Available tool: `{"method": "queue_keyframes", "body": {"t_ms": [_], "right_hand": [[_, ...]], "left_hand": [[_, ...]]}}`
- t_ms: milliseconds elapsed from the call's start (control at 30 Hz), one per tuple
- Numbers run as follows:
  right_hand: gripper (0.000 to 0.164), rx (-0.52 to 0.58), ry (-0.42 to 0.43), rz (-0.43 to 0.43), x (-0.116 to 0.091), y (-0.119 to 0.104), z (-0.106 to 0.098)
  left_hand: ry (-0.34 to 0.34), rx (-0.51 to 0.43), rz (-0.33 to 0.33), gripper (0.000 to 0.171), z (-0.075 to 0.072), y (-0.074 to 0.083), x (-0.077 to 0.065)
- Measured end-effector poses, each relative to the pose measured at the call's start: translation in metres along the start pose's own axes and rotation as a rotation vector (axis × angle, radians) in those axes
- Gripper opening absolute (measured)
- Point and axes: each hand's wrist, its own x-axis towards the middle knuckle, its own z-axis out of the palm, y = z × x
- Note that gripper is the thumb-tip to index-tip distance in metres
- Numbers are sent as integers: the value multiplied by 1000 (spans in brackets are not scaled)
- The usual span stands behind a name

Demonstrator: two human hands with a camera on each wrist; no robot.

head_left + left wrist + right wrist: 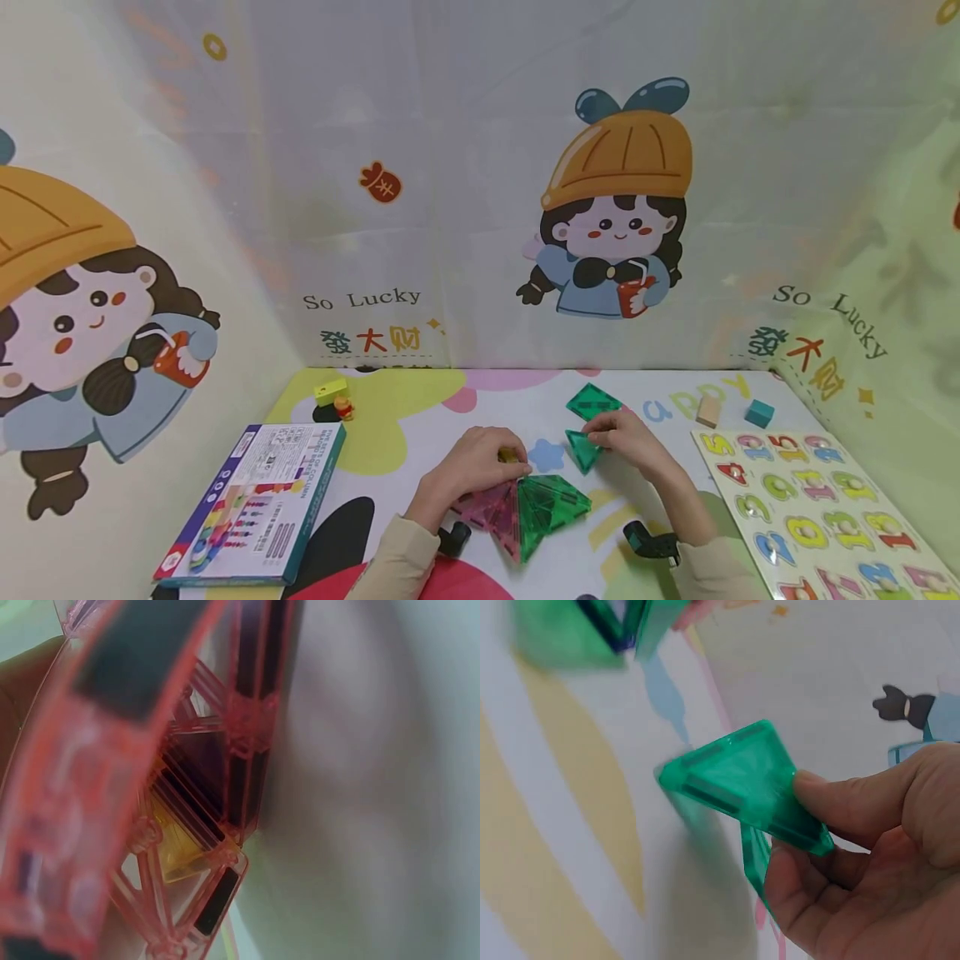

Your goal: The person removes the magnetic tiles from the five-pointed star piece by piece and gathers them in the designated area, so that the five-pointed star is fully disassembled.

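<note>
A structure of translucent magnetic tiles stands on the table near the middle, with pink tiles [495, 512] on its left side and green tiles [550, 504] on its right. Behind them a bit of a yellow tile [180, 840] shows in the left wrist view. My left hand [474, 460] holds the structure from its left and far side, fingers bent over the top; some fingertips are hidden. To the right, my right hand [628, 437] pinches a green triangular magnetic tile [739, 776] between thumb and fingers, apart from the structure. More green tiles [592, 402] lie just beyond that hand.
At the left lies a boxed toy set [251, 504], with a yellow block [331, 391] and a small figure [343, 407] behind it. On the right are a number puzzle board [757, 500], a wooden block [708, 411] and a teal block [760, 413]. A printed cloth backs the table.
</note>
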Motion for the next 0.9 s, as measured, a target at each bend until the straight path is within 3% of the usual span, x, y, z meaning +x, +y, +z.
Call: {"method": "queue_keyframes", "body": {"t_ms": [300, 567, 700, 833, 900], "right_hand": [[17, -138, 65, 26, -2, 7, -6], [20, -269, 106, -35, -9, -4, -7], [18, -193, -20, -54, -20, -7, -1], [25, -30, -209, -26, -29, -9, 14], [28, 36, -262, -2, -30, -9, 21]], "left_hand": [[-1, 10, 64, 14, -2, 1, -2], [-28, -26, 9, 17, 1, 1, -2], [-31, -22, 8, 15, 2, 1, -2], [-45, -17, 16, 16, 1, 3, -2], [-56, -19, 20, 16, 1, 4, -2]]}}
